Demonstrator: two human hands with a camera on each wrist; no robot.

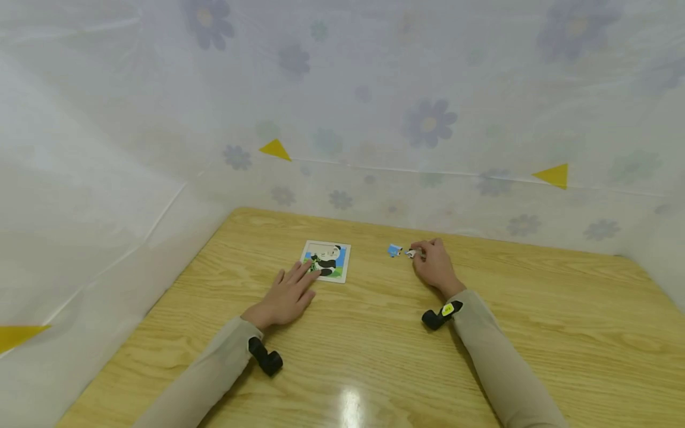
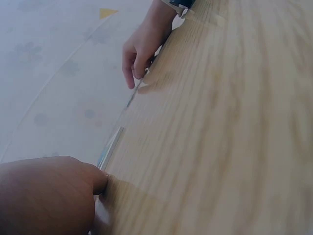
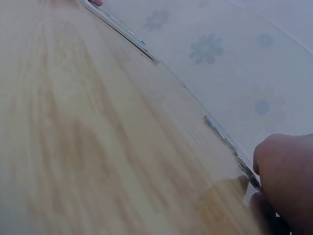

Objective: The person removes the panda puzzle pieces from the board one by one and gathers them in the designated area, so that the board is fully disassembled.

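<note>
Left hand [image 1: 286, 294] is laid flat, fingers straight, tips pressed on the near-left corner of the puzzle board [image 1: 327, 260], probably so the board is kept from sliding. Right hand [image 1: 434, 265] is curled on a small piece [image 1: 411, 254], pinched at the fingertips. A blue piece [image 1: 395, 250] is left loose just beside it, toward the table's [image 1: 535, 333] far edge. Board is set left of centre.

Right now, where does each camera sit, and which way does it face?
Head: above, looking forward and down at the table; both forearms, left hand on the panda puzzle, right hand at loose pieces.
Left wrist: low over the wood, facing the right hand; left hand close.
Right wrist: low, facing the puzzle's edge.
All share the table.
</note>
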